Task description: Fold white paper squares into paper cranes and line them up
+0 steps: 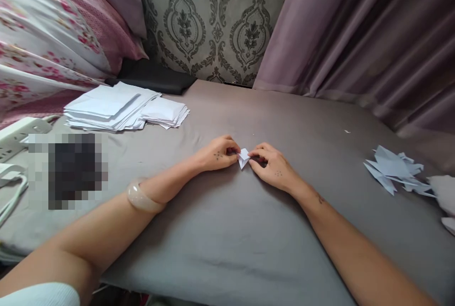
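Note:
A small piece of folded white paper [243, 158], kite-like in outline with a point toward me, is held between my two hands over the grey cloth surface [227, 230]. My left hand [219, 153] pinches its left edge between thumb and fingers. On the opposite edge, the fingertips of my right hand [272, 163] grip the paper in the same way. A pale bangle [144, 197] circles my left forearm. The fingers partly cover the paper's side corners.
Stacks of white paper sheets [106, 106] and smaller paper squares [166, 110] lie at the back left. Several folded paper figures [398, 168] are heaped at the right. A power strip [21, 135] with cables sits far left, near a blurred dark patch. Purple curtains [355, 26] hang behind.

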The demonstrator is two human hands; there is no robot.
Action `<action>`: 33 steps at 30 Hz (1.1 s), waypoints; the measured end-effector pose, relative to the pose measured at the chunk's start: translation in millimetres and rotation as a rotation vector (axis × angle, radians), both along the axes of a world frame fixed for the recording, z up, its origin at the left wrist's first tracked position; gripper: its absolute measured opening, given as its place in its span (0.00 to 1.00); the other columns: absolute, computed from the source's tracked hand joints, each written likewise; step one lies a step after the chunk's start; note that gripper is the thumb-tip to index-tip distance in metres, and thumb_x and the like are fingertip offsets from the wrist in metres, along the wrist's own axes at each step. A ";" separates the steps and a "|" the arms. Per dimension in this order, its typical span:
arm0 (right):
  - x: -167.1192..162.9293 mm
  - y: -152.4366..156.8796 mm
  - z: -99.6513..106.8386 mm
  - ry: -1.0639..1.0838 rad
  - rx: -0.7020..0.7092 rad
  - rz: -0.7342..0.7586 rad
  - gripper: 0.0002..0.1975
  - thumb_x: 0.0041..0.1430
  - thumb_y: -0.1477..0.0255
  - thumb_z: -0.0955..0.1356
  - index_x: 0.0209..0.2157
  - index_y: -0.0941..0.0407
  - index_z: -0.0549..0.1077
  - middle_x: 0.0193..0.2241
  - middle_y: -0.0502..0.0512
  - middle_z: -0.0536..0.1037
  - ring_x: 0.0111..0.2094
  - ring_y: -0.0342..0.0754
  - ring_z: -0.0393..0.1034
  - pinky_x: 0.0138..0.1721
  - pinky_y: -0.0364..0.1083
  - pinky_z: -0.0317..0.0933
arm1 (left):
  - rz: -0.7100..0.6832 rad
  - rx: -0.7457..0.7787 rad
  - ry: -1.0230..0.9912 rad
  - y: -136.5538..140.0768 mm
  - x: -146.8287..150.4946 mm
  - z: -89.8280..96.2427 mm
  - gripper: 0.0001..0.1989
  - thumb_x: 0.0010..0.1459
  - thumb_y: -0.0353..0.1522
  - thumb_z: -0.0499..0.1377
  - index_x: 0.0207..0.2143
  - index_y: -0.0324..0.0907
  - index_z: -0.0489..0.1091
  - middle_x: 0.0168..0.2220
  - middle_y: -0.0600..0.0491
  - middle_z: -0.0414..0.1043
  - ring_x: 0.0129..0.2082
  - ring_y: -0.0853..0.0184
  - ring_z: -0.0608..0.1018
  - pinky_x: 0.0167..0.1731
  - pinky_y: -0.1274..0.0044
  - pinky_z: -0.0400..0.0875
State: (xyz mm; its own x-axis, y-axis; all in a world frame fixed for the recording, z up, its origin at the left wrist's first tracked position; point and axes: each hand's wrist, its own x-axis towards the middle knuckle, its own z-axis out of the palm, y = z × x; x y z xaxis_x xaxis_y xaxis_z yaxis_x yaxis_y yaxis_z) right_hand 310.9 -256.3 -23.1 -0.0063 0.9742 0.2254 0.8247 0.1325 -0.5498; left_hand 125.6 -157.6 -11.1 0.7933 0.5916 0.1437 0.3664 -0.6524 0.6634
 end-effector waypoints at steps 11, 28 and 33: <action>-3.2 10.5 4.8 0.132 -0.075 -0.131 0.09 0.57 0.68 0.65 0.28 0.54 0.77 0.35 0.52 0.74 0.29 0.42 0.65 0.35 0.45 0.61 | 0.115 -0.071 0.001 7.5 7.0 -8.0 0.11 0.57 0.34 0.55 0.32 0.39 0.76 0.35 0.51 0.70 0.29 0.71 0.71 0.33 0.78 0.65; -6.1 20.6 6.1 0.081 -0.146 -0.215 0.10 0.56 0.67 0.66 0.24 0.55 0.73 0.37 0.52 0.74 0.29 0.42 0.65 0.35 0.46 0.58 | 0.209 -0.064 0.058 5.2 17.0 -7.3 0.07 0.56 0.32 0.57 0.29 0.37 0.74 0.37 0.48 0.69 0.34 0.67 0.71 0.41 0.72 0.68; -6.9 20.2 7.7 0.087 -0.168 -0.212 0.10 0.56 0.67 0.66 0.24 0.55 0.73 0.37 0.51 0.73 0.28 0.41 0.64 0.34 0.45 0.58 | 0.200 -0.091 0.062 5.6 17.5 -6.4 0.07 0.56 0.31 0.58 0.29 0.37 0.73 0.37 0.48 0.68 0.34 0.67 0.71 0.41 0.72 0.68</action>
State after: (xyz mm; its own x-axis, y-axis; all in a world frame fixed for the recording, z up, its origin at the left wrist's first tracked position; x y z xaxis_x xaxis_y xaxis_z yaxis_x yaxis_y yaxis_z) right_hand 304.0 -236.2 -15.3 0.2143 0.9754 0.0517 0.7729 -0.1370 -0.6196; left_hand 143.2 -152.0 -17.5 0.6649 0.7460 0.0371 0.5241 -0.5013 0.6885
